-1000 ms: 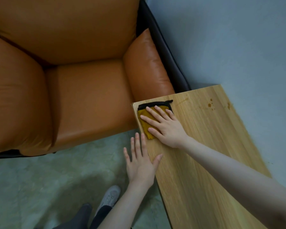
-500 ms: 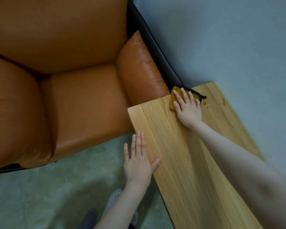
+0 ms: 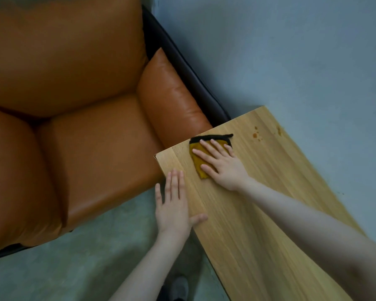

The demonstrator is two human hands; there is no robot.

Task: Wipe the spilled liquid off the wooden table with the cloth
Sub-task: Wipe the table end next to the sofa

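A yellow cloth with a black edge [image 3: 199, 165] lies flat near the far left corner of the wooden table [image 3: 269, 203]. My right hand [image 3: 223, 165] presses down on it with straight, spread fingers and covers most of it. Brown drops of spilled liquid [image 3: 256, 135] sit on the wood to the right of the cloth, apart from it, and another brown smear [image 3: 279, 131] lies at the table's right edge. My left hand [image 3: 174, 205] rests flat on the table's left edge, thumb on the wood.
An orange leather armchair [image 3: 85, 137] stands against the table's far left corner. A pale wall [image 3: 291, 51] runs along the table's right side. Grey floor [image 3: 74, 268] lies below, with my shoe [image 3: 179, 287] near the bottom.
My right hand slid the cloth back to the left, away from the brown drops it had reached half a second ago. The left hand stayed on the table's edge.
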